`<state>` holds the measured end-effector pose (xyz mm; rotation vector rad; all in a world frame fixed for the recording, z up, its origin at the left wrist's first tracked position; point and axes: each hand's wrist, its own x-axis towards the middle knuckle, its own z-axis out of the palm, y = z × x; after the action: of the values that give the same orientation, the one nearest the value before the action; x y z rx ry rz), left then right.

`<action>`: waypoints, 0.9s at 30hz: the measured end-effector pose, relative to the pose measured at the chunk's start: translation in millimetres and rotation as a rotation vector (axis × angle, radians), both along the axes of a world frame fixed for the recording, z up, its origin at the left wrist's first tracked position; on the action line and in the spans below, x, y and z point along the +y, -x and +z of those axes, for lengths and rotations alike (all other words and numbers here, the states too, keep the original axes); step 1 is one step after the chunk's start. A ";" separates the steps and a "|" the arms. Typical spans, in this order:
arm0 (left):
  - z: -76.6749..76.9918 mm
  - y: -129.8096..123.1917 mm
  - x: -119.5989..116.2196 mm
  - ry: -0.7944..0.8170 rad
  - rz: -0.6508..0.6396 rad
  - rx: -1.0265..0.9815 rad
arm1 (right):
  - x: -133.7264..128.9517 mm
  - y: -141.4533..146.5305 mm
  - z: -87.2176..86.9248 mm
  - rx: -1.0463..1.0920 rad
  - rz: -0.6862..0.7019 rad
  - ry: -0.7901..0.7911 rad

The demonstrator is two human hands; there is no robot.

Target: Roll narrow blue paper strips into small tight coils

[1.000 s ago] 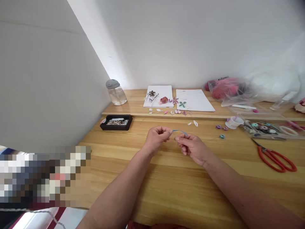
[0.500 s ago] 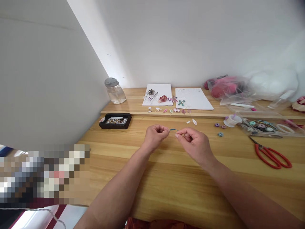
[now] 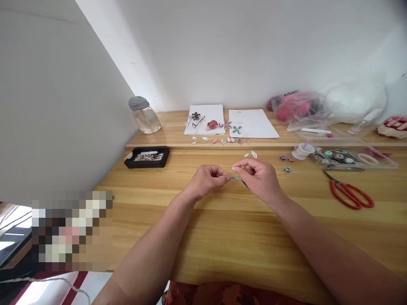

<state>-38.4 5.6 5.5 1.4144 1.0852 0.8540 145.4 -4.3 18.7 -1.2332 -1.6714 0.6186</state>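
Note:
My left hand (image 3: 208, 181) pinches one end of a short, thin blue-green strand (image 3: 235, 178), which looks like thread. From those fingertips the strand runs right and bends down under my right hand (image 3: 259, 178). That hand is closed, thumb against forefinger, just above the strand; whatever its fingertips pinch is too small to make out. Both hands are raised over the wooden table, close together. Behind them lie small white petal-shaped pieces (image 3: 254, 154). Off to the right sit small thread bobbins, among them a blue one (image 3: 287, 169).
Red-handled scissors (image 3: 351, 195) lie at right, near a white spool (image 3: 303, 151) and a clear tray (image 3: 343, 159) of coloured threads. A black tray (image 3: 148, 156) of beads stands left, below a water bottle (image 3: 144, 116). Papers (image 3: 252, 123) and thread flowers (image 3: 212, 124) rest on the raised shelf.
My right hand's fingertips have risen off the strand's line, and the strand now bends down beneath that hand. My left hand keeps its pinch. The whole view has shifted slightly.

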 end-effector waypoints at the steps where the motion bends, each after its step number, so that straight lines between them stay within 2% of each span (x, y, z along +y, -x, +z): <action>1: 0.0 0.1 0.2 0.004 -0.002 -0.005 | 0.4 -0.1 -0.3 0.009 0.004 0.003; 11: 2.5 0.8 -0.9 0.014 -0.046 -0.037 | 1.9 0.1 -0.9 0.057 0.033 0.055; 14: 4.3 0.7 -1.0 0.023 -0.041 -0.066 | 5.9 -1.2 -4.0 0.135 0.032 0.180; 23: 9.0 -0.9 -0.1 0.056 -0.002 -0.182 | 9.6 4.0 -15.3 0.596 0.114 0.614; 27: 7.7 -2.3 2.9 0.020 0.106 -0.226 | 6.0 8.9 -20.0 0.718 0.159 0.708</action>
<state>-36.1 8.5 13.2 1.2197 0.9984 1.0494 136.5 1.7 -1.3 -1.1328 -0.9551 1.6283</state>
